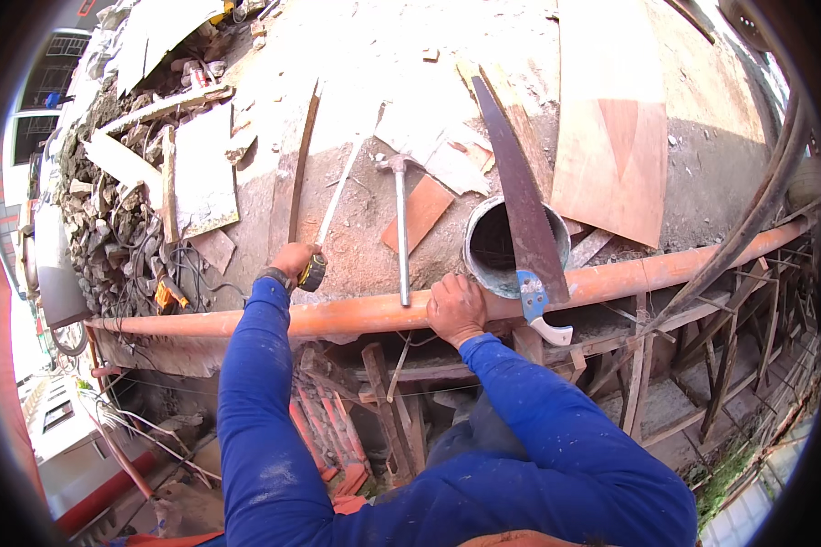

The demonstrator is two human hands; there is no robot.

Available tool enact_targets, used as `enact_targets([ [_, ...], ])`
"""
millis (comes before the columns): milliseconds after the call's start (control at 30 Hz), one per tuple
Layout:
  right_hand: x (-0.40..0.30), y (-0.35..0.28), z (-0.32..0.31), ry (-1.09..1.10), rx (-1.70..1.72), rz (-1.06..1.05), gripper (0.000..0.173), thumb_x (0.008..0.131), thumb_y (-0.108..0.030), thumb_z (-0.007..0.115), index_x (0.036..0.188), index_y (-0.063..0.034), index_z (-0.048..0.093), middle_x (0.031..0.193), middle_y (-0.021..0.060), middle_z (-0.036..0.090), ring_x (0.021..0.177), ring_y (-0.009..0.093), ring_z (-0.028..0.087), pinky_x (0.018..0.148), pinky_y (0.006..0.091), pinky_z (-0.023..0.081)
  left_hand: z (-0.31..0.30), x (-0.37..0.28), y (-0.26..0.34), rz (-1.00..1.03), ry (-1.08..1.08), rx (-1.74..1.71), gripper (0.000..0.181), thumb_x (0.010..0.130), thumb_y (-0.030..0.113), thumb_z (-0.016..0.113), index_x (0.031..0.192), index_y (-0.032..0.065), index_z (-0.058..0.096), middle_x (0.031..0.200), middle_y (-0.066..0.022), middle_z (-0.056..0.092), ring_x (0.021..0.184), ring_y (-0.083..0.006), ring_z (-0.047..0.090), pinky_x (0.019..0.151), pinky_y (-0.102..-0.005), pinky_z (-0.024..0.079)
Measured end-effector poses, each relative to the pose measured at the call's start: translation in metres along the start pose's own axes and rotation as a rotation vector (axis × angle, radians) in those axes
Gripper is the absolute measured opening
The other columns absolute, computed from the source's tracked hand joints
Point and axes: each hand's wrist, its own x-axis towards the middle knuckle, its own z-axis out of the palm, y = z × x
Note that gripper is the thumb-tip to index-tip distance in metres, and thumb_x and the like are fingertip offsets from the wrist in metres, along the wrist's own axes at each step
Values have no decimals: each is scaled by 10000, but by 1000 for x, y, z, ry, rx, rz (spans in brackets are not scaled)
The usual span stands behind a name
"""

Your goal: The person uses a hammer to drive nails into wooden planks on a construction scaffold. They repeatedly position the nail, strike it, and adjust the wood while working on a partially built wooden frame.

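Observation:
My left hand [295, 262] grips a black and yellow tape measure [313, 273], its blade [341, 188] drawn out over the ground away from me. My right hand [457, 308] rests on an orange plastic pipe [362, 314], fingers curled over its far side; whether it grips anything small is hidden. Between the two hands lies a claw hammer [401, 225], head away from me, handle end on the pipe. To the right, a handsaw [520, 178] with a blue and white handle lies across a round bucket [486, 236] and the pipe. A reddish tile piece [418, 213] lies beside the hammer.
A wooden plank [304, 157] lies left of the tape blade, a plywood sheet [609, 164] at the right. Rubble [109, 239] with cables and boards is heaped at left. Beyond the pipe's near side is a drop with timber framing [640, 383]. A thick dark hose [739, 232] curves down at right.

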Motion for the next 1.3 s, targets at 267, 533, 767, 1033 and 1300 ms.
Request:
enact_targets([
  [267, 2, -4, -5, -12, 10, -1, 127, 776, -222, 684, 796, -138, 590, 884, 67, 565, 923, 279, 581, 805, 433, 477, -43, -75, -145, -32, -175, -237, 317, 1045, 254, 502, 886, 25, 655, 741, -92, 656, 635, -187, 639, 604, -320, 521],
  [533, 0, 0, 6, -29, -26, 4, 132, 765, -229, 682, 795, -138, 591, 884, 67, 562, 919, 277, 578, 811, 434, 460, -15, -34, -86, 128, -158, -209, 327, 1046, 251, 507, 869, 32, 675, 737, -66, 656, 627, -163, 618, 602, -319, 498],
  [767, 3, -7, 1, -23, -18, -22, 132, 766, -228, 681, 799, -135, 592, 895, 71, 567, 923, 281, 578, 814, 432, 456, 15, 52, 26, 67, -75, -152, 289, 1009, 239, 592, 878, 11, 711, 717, -65, 656, 548, -193, 599, 538, -381, 491],
  [1033, 2, -2, 7, -21, -20, -3, 145, 760, -227, 688, 799, -130, 589, 883, 73, 557, 900, 285, 572, 796, 438, 456, -16, 25, -26, -26, -76, 87, 295, 985, 199, 579, 821, 10, 737, 799, -80, 715, 634, -177, 628, 619, -345, 510],
  [1300, 5, -5, 1, -23, -6, -4, 140, 758, -224, 689, 792, -134, 588, 874, 72, 551, 894, 283, 573, 791, 436, 456, -58, -32, -150, 55, -201, 1, 368, 1038, 251, 506, 824, 24, 700, 764, -64, 669, 650, -166, 607, 638, -326, 489],
])
